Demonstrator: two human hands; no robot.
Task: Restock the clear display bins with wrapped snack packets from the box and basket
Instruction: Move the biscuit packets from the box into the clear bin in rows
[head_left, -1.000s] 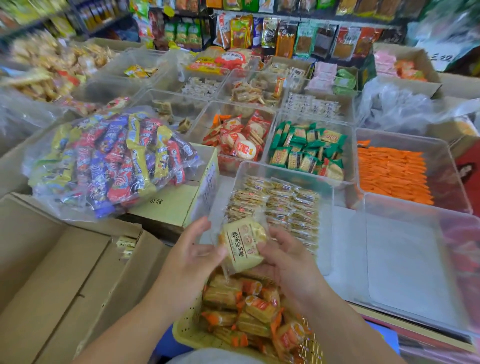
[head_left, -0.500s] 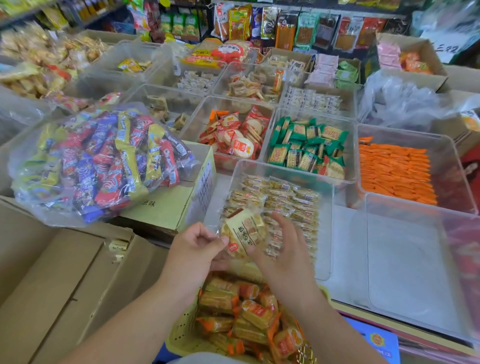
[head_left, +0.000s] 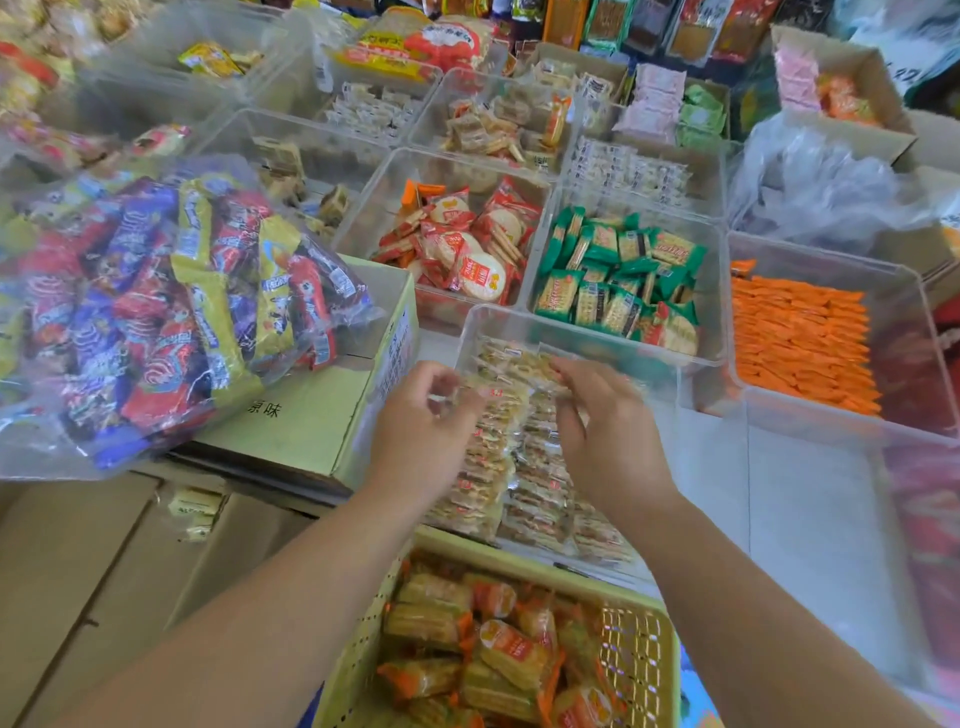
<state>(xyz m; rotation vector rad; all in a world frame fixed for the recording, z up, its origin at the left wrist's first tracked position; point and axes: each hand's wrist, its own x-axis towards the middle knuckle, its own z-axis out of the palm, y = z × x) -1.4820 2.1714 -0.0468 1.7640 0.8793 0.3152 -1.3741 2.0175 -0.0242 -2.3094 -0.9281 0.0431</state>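
A clear bin (head_left: 467, 332) in front of me holds rows of beige wrapped snack packets (head_left: 535, 499). Over its far end, both hands hold one blurred beige packet (head_left: 511, 371). My left hand (head_left: 421, 421) pinches its left edge with curled fingers. The fingertips of my right hand (head_left: 608, 421) grip its right end. Below my arms stands a yellow-green basket (head_left: 358, 660) full of orange-and-yellow wrapped packets (head_left: 511, 657). A brown cardboard box (head_left: 78, 571) lies at the lower left.
A clear bag of colourful snacks (head_left: 156, 312) rests on a pale green carton (head_left: 296, 421) at the left. Beyond are bins of red-and-white crackers (head_left: 462, 244), green packets (head_left: 618, 280) and orange packets (head_left: 800, 338). An empty clear bin (head_left: 810, 519) sits at the right.
Both hands carried the beige packet forward from above the basket to the far end of the clear bin. The view moved closer to the bins.
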